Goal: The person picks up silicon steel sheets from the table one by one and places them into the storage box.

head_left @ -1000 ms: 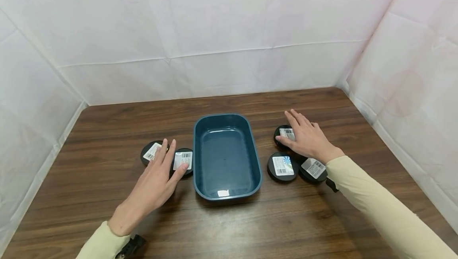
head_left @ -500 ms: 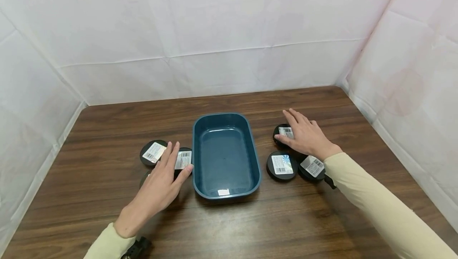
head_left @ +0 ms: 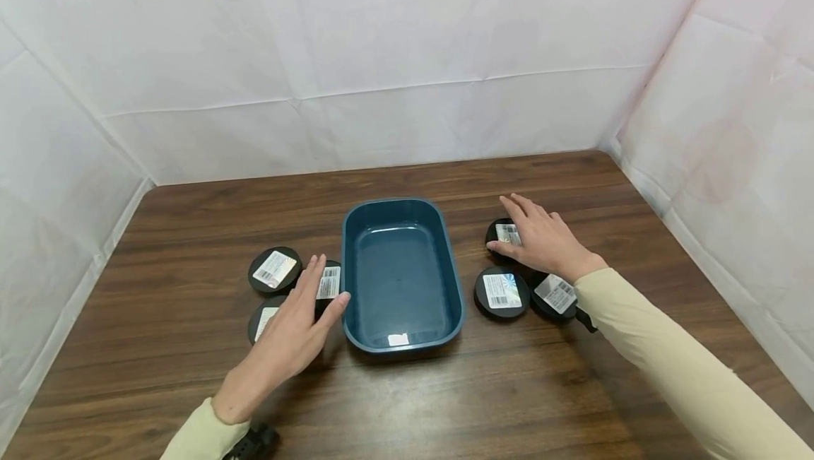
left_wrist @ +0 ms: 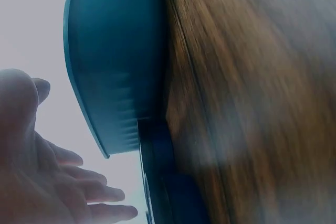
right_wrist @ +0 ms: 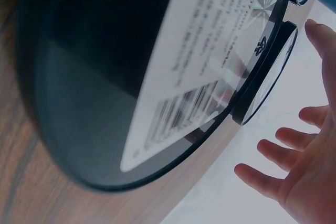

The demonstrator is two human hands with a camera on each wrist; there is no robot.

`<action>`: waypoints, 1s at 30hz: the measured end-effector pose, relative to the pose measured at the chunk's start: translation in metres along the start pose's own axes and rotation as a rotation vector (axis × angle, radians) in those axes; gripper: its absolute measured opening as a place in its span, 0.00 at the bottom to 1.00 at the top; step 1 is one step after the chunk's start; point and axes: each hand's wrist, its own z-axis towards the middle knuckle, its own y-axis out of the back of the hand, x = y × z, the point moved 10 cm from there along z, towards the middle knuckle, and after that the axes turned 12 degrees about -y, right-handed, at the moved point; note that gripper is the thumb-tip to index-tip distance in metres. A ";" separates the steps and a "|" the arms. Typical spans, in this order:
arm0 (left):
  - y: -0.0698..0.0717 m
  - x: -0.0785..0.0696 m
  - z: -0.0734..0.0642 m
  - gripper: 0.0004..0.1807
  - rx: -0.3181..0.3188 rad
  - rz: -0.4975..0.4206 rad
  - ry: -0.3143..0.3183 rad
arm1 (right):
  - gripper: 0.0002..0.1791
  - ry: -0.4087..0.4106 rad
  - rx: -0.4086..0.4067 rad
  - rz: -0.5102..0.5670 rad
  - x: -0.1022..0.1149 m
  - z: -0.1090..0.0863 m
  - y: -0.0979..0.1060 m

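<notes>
Left hand [head_left: 289,333] and right hand [head_left: 543,239], fingers extended, thumbs apart, hover above labelled black discs [head_left: 502,295] flanking the blue tray [head_left: 402,276], between the desk's [head_left: 439,410] side edges.

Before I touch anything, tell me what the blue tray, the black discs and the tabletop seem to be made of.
Blue tray: probably glossy molded plastic; rounded corners and a bright reflection inside suggest it.
Black discs: smooth and shiny, with reflections up close; perhaps plastic, though coated metal is possible.
Tabletop: wood or wood-look laminate, satin, with streaked brown grain.
</notes>
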 end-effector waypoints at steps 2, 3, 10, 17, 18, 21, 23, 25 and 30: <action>-0.002 -0.001 0.000 0.45 0.007 -0.010 0.008 | 0.51 0.003 0.002 -0.004 0.000 0.000 0.000; -0.003 -0.001 0.000 0.45 0.010 -0.016 0.011 | 0.51 0.005 0.002 -0.007 0.001 0.000 0.000; -0.012 -0.004 -0.001 0.47 0.028 -0.092 0.020 | 0.52 0.016 0.008 -0.017 0.000 -0.001 -0.003; -0.018 -0.008 0.001 0.48 0.029 -0.150 -0.002 | 0.54 0.029 0.014 -0.022 0.000 0.001 -0.005; -0.019 -0.008 0.001 0.48 0.030 -0.153 -0.003 | 0.54 0.033 0.015 -0.023 0.001 0.001 -0.006; -0.021 -0.008 0.002 0.48 0.032 -0.160 -0.002 | 0.54 0.044 0.015 -0.035 0.001 0.001 -0.007; -0.023 -0.008 0.002 0.48 0.035 -0.157 0.004 | 0.54 0.050 0.015 -0.039 0.002 0.000 -0.008; -0.024 -0.006 0.003 0.48 0.036 -0.156 0.008 | 0.54 0.056 0.013 -0.048 0.002 0.000 -0.009; -0.026 -0.007 0.004 0.46 0.011 -0.169 -0.005 | 0.53 0.055 0.010 -0.057 0.002 -0.002 -0.009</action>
